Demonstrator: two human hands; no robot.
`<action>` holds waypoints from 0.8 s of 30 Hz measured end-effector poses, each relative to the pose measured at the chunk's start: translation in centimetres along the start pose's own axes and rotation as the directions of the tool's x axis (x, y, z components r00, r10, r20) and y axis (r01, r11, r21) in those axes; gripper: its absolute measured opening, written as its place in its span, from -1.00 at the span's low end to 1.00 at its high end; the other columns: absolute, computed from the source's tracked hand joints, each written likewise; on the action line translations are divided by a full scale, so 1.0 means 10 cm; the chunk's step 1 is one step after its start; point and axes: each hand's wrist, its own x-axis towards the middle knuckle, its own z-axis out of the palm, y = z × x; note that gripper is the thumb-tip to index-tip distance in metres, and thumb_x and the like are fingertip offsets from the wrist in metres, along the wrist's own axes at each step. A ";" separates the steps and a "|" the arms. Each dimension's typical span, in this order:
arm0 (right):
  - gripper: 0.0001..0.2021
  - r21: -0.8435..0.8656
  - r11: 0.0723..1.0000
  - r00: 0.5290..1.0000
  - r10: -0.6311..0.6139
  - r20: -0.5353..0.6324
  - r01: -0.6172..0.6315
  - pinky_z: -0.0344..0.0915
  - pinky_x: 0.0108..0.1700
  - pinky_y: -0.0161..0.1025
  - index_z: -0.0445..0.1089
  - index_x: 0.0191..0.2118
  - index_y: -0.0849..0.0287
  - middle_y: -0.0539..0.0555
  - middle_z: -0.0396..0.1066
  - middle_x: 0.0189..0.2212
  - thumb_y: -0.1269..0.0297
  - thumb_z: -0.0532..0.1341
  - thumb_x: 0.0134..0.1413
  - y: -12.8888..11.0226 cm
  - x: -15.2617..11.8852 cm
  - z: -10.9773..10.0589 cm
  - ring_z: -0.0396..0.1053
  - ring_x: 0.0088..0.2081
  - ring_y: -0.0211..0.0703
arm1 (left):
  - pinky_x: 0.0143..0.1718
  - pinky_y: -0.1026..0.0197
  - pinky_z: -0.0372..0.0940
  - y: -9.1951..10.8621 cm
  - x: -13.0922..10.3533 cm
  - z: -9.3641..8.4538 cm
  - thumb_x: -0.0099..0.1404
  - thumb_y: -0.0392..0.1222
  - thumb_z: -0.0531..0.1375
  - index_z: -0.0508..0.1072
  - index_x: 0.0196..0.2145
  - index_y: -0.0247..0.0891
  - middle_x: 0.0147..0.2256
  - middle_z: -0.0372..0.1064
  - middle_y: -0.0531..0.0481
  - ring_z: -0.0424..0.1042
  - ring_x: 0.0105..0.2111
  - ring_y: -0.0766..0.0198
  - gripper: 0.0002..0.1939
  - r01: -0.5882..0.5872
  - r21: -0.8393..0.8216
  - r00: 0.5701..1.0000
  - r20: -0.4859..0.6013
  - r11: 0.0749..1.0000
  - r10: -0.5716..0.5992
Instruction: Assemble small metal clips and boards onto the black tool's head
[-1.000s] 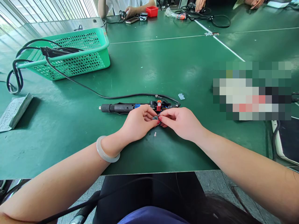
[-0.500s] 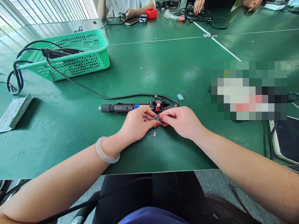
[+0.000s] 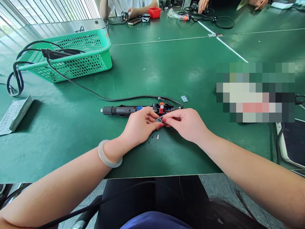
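Note:
My left hand (image 3: pixel 141 125) is closed, its thumb and fingers pinching a small dark electronic part (image 3: pixel 158 120). My right hand (image 3: pixel 187 124) is closed in a pinch at that same part's right edge; whether it grips the part itself or a thin wire on it is hidden. Just beyond my fingers lies a black pen-shaped electric tool (image 3: pixel 122 110), its silvery tip pointing left. The tool's right half is opened up, with a red switch-like block (image 3: pixel 161 108) and thin wires exposed. A black cord (image 3: pixel 133 98) runs from its right end.
A green plastic basket (image 3: pixel 78 68) with coiled black cable stands at back left. A grey-white block (image 3: pixel 15 116) lies at left. Tiny white bits (image 3: pixel 157 137) and a small pale piece (image 3: pixel 184 99) lie near my hands. A blurred patch covers the right. Other people's hands (image 3: pixel 133 13) are across the table (image 3: pixel 147 78).
My hands stay almost in place. Only the fingertips and the small part shift slightly.

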 end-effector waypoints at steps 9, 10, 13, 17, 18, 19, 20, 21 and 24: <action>-0.86 0.108 0.992 0.998 0.067 0.014 -0.068 0.42 -0.30 -0.21 0.55 -0.36 0.14 0.01 0.54 -0.44 0.29 0.23 0.03 0.02 0.02 0.02 0.47 -0.46 -0.20 | -0.40 0.26 0.34 0.03 -0.01 0.01 0.01 -0.21 0.35 0.38 -0.40 -0.26 -0.49 0.41 0.07 0.40 -0.47 0.36 -0.78 -0.067 0.035 0.998 0.006 0.997 0.067; -0.86 0.126 0.989 0.997 0.075 0.016 -0.076 0.43 -0.30 -0.21 0.55 -0.37 0.15 0.01 0.54 -0.45 0.29 0.23 0.03 0.02 0.02 0.03 0.47 -0.47 -0.21 | -0.39 0.26 0.34 0.03 -0.02 0.01 0.02 -0.20 0.34 0.38 -0.40 -0.26 -0.48 0.41 0.07 0.40 -0.47 0.35 -0.78 -0.074 0.036 0.997 0.008 0.997 0.073; -0.87 0.168 0.981 0.996 0.092 0.024 -0.094 0.44 -0.29 -0.21 0.53 -0.38 0.17 0.02 0.52 -0.48 0.30 0.23 0.02 0.01 0.02 0.04 0.46 -0.46 -0.21 | -0.37 0.26 0.36 0.03 -0.02 0.01 0.03 -0.20 0.32 0.38 -0.40 -0.26 -0.47 0.41 0.06 0.41 -0.46 0.36 -0.80 -0.088 0.034 0.996 0.007 0.996 0.088; -0.88 0.184 0.977 0.994 0.099 0.038 -0.104 0.45 -0.27 -0.19 0.51 -0.38 0.17 0.01 0.51 -0.50 0.30 0.22 0.03 0.00 0.02 0.05 0.48 -0.44 -0.19 | -0.36 0.26 0.37 0.02 -0.03 0.01 0.05 -0.21 0.29 0.37 -0.40 -0.25 -0.47 0.41 0.06 0.41 -0.46 0.36 -0.83 -0.084 0.010 0.996 0.011 0.996 0.084; -0.88 0.180 0.978 0.995 0.097 0.040 -0.102 0.45 -0.26 -0.19 0.50 -0.38 0.17 0.01 0.51 -0.50 0.30 0.22 0.04 0.00 0.02 0.05 0.48 -0.44 -0.19 | -0.36 0.26 0.38 0.02 -0.02 0.01 0.05 -0.21 0.29 0.37 -0.40 -0.25 -0.47 0.41 0.06 0.41 -0.46 0.36 -0.83 -0.081 0.006 0.997 0.012 0.997 0.081; -0.88 0.175 0.980 0.995 0.092 0.041 -0.098 0.45 -0.26 -0.19 0.50 -0.37 0.17 0.01 0.51 -0.49 0.29 0.22 0.05 0.01 0.01 0.05 0.48 -0.43 -0.18 | -0.36 0.26 0.37 0.01 -0.02 0.01 0.05 -0.21 0.28 0.37 -0.40 -0.25 -0.47 0.40 0.06 0.41 -0.46 0.36 -0.83 -0.080 0.003 0.997 0.012 0.997 0.080; -0.88 0.170 0.981 0.996 0.085 0.041 -0.091 0.45 -0.26 -0.19 0.49 -0.36 0.17 0.01 0.51 -0.49 0.29 0.22 0.05 0.01 0.01 0.06 0.48 -0.43 -0.19 | -0.36 0.26 0.37 0.01 -0.02 0.01 0.04 -0.22 0.28 0.36 -0.40 -0.25 -0.47 0.40 0.06 0.41 -0.46 0.36 -0.83 -0.079 0.002 0.997 0.014 0.997 0.079; -0.88 0.163 0.983 0.996 0.079 0.041 -0.084 0.45 -0.27 -0.19 0.49 -0.35 0.16 0.01 0.51 -0.48 0.28 0.21 0.06 0.01 0.00 0.06 0.48 -0.43 -0.19 | -0.37 0.26 0.37 0.00 -0.01 0.01 0.04 -0.22 0.28 0.36 -0.40 -0.25 -0.47 0.40 0.06 0.40 -0.46 0.36 -0.83 -0.078 0.001 0.997 0.016 0.997 0.078; -0.88 0.141 0.987 0.996 0.074 0.045 -0.080 0.45 -0.27 -0.20 0.48 -0.33 0.17 0.01 0.50 -0.48 0.29 0.20 0.08 0.01 -0.01 0.06 0.47 -0.44 -0.20 | -0.39 0.28 0.35 -0.01 0.00 0.00 0.03 -0.23 0.27 0.34 -0.41 -0.25 -0.48 0.38 0.08 0.38 -0.48 0.38 -0.83 -0.072 -0.006 0.997 0.022 0.997 0.072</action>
